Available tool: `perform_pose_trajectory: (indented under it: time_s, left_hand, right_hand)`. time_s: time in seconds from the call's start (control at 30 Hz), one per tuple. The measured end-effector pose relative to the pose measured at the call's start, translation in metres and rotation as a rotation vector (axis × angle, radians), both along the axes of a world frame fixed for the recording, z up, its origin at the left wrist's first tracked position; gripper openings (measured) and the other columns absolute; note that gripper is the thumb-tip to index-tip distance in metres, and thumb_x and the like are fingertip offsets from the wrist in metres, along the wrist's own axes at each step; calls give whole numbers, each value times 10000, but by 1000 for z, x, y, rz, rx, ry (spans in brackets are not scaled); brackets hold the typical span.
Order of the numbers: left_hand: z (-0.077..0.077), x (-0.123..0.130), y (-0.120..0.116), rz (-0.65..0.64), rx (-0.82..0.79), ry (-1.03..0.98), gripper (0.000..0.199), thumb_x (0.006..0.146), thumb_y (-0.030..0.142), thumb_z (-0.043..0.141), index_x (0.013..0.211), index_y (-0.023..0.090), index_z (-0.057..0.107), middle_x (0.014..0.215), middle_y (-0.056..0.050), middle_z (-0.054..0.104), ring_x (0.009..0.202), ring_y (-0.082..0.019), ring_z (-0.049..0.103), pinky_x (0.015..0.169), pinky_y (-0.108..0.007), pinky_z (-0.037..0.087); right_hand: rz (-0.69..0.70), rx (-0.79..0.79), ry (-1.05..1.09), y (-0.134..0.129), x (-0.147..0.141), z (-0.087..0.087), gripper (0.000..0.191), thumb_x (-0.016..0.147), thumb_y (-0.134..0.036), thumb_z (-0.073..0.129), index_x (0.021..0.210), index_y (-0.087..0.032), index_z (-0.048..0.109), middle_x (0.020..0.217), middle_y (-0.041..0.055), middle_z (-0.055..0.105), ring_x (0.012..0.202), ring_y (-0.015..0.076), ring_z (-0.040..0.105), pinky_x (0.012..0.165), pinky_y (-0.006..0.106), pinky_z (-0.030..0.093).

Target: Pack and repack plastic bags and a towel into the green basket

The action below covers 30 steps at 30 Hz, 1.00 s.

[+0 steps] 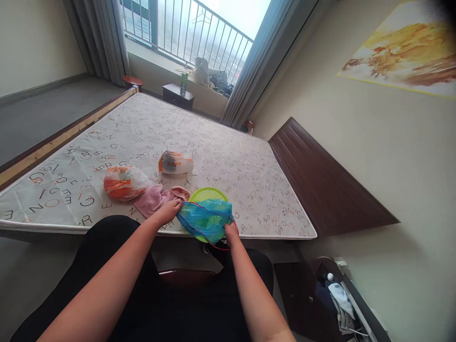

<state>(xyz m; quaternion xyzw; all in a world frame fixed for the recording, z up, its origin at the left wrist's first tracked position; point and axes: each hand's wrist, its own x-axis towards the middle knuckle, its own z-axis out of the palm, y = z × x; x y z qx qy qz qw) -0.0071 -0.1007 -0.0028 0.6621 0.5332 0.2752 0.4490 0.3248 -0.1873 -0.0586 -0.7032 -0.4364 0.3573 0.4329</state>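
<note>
A blue see-through plastic bag (210, 218) with a red drawstring is stretched between my hands at the mattress's near edge. My left hand (174, 209) grips its left corner, fingers closed. On the other side, my right hand (231, 231) is closed on the bag's right edge near the red string. Partly hidden beneath and behind the bag is a round lime-green basket (206, 193) with a mesh-like surface. A pink towel (156, 199) lies crumpled beside my left hand.
Two plastic bags with orange print, one on the left (124, 183) and one farther back (175, 163), lie on the lettered mattress (228, 147). A dark headboard (327, 175) stands at right. A dark nightstand (295, 294) with folded cloth is at lower right.
</note>
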Motion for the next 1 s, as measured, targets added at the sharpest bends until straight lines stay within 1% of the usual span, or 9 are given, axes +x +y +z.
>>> perform_pose_trajectory:
  time_s: [0.07,0.17,0.27,0.37,0.47,0.63,0.73,0.87,1.0]
  left_hand:
    - [-1,2,4,90,49,15,401,886,466,460,979,196,742,982,-98,758,985,-295,670,889,-378,494]
    - [0,4,7,198,73,-5,407,888,465,427,945,184,716,945,-97,742,945,-280,666,867,-379,496]
    - [-1,5,9,253,55,-90,405,874,488,433,929,183,694,952,-90,741,902,-262,668,804,-354,504]
    - [-5,6,10,287,29,-136,398,859,499,456,920,185,691,937,-85,746,889,-260,668,785,-349,508]
    - [-10,7,11,323,29,-140,387,860,489,457,922,189,693,957,-92,750,937,-272,666,852,-367,508]
    - [-12,6,13,402,33,-153,426,889,479,415,1007,175,690,1110,-136,735,1051,-290,655,951,-387,482]
    - [-8,5,13,405,40,-130,450,910,492,389,1021,169,682,1105,-138,734,1054,-289,653,946,-385,483]
    - [0,8,11,338,42,-98,429,922,484,374,934,178,674,1018,-128,738,1001,-280,660,908,-369,491]
    - [2,13,9,297,20,-68,393,926,467,390,908,189,668,994,-128,739,993,-284,659,904,-376,487]
  right_hand:
    - [34,-41,56,0,-4,2,551,703,-243,498,1224,-176,667,1120,88,770,994,259,720,889,379,566]
    - [72,-67,100,1,-10,2,558,698,-236,518,1237,-207,659,1165,70,759,1075,255,703,948,380,551]
    - [103,-60,83,0,-14,0,559,694,-223,541,1241,-225,654,1187,61,749,1125,256,685,1013,386,523]
    - [113,-61,-2,-2,-17,-2,582,695,-208,553,1270,-225,640,1222,69,731,1170,259,664,1061,389,493]
    - [131,-72,-71,-7,-22,2,623,703,-207,566,1326,-218,600,1256,79,712,1198,258,650,1078,388,481]
    - [177,-104,-106,-11,-33,20,632,711,-218,588,1343,-214,583,1231,70,724,1182,259,657,1052,366,491]
    - [110,-95,-124,-9,-38,32,576,720,-235,580,1293,-213,622,1226,70,726,1170,266,656,1029,350,491]
    - [11,-35,-180,-4,-36,48,491,783,-283,555,1261,-207,638,1182,85,734,1144,275,655,1001,347,488]
    - [5,-65,-241,4,-28,61,481,839,-376,552,1286,-209,617,1132,98,733,1086,298,669,953,374,494]
